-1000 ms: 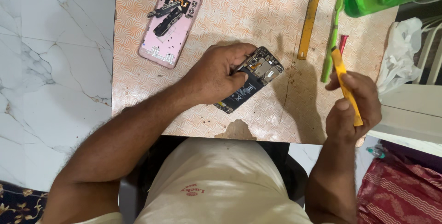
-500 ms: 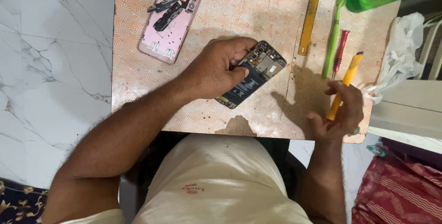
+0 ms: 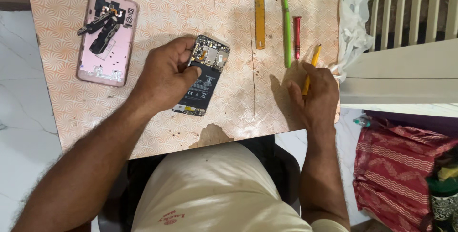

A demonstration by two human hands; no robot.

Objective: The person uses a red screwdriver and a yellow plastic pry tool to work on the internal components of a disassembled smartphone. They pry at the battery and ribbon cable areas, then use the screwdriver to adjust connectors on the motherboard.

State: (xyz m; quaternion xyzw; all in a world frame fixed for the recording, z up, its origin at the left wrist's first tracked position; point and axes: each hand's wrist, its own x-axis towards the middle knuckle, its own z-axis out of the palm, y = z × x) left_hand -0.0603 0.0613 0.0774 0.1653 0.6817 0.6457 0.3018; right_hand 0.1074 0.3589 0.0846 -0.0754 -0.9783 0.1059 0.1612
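A small table with a worn orange-patterned top fills the upper middle of the frame, its near edge against the seated person's lap. In the upper left lies a pink phone back cover, inner side up, with loose black parts resting on it, probably set well aside to keep them together. At the centre of the frame the left hand presses down on an opened phone, fingers curled narrowly over its left edge and thumb on the black battery area, which pins the body flat with the circuit boards facing up. To the right, the right hand rests on the table edge, fingers closed around a thin yellow tool whose tip points toward the upper right. Above it, 3 tools lie side by side within easy reach: an orange ruler, a green toothbrush and a red screwdriver.
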